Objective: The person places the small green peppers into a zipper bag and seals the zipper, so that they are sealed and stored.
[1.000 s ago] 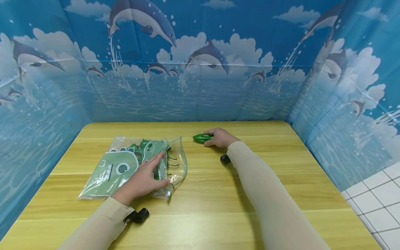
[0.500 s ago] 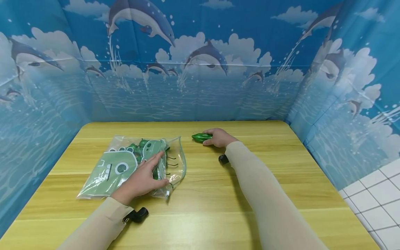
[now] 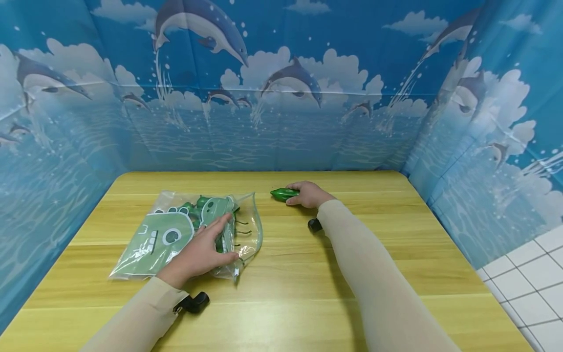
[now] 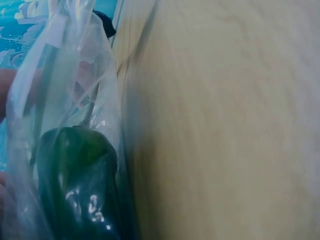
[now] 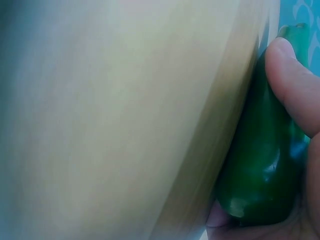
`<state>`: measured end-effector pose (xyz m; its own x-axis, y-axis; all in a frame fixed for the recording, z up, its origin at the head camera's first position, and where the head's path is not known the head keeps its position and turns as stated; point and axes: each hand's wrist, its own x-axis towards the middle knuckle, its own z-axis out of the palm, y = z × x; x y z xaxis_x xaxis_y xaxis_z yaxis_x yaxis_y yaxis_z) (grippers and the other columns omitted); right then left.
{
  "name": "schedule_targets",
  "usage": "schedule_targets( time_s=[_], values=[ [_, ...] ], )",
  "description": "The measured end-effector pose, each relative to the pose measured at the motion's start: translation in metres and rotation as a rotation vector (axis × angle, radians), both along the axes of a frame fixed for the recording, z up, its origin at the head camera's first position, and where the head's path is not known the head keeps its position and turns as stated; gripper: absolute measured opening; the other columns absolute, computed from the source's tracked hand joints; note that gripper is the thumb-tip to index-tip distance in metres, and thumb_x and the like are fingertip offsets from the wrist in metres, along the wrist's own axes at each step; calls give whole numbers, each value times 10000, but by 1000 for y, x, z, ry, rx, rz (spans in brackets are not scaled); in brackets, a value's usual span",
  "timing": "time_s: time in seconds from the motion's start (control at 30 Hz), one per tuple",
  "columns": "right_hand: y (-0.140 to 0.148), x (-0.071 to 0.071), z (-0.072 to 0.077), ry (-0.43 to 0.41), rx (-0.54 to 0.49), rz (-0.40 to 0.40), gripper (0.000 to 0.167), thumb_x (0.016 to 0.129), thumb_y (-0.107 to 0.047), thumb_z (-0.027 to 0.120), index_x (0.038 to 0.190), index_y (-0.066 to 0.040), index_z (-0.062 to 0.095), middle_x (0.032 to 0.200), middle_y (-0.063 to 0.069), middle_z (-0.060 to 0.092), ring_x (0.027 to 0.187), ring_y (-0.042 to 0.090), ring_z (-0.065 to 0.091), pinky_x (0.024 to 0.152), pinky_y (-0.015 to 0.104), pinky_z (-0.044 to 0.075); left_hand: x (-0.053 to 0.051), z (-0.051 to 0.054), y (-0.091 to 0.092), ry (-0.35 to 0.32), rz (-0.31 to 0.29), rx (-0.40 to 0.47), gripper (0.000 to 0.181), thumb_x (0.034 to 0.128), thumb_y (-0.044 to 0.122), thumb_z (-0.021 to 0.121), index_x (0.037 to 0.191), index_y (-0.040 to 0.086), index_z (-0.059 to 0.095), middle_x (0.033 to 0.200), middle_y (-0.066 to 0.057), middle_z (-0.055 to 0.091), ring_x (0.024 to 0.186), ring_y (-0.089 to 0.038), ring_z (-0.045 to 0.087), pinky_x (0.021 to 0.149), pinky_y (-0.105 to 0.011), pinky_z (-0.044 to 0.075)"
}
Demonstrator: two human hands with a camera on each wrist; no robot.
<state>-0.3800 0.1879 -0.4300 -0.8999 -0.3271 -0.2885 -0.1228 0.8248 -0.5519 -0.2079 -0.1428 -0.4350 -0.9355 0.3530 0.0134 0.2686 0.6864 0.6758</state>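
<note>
Blue printed sheeting (image 3: pixel 281 146) stands round three sides of the surface (image 3: pixel 396 230): along the back and at left and right, with soft folds and a level crease running across the back. Its print shows leaping dolphins (image 3: pixel 294 80), white clouds (image 3: pixel 340 66) and rippled water (image 3: pixel 360 139). The surface is pale yellow wood grain, streaked crosswise, its far corners rounded. White square floor tiles (image 3: pixel 534 274) with dark joints show at lower right. A soft glare (image 3: pixel 277 291) lies on the surface's near middle.
</note>
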Motion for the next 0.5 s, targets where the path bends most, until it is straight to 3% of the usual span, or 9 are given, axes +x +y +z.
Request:
schedule_targets(
  time_s=[0.5],
  values=[
    [0,-1,0,-4,-1,-4,687,1011,-377,711,1621,-211,443,1638,121,452,1372,329,510,1129,505,445,-1,0,0,-1,2,2,1079,846,383,854,1700,189,223,1737,-112,287,1631,-392,175,1317,-640,16]
  ],
)
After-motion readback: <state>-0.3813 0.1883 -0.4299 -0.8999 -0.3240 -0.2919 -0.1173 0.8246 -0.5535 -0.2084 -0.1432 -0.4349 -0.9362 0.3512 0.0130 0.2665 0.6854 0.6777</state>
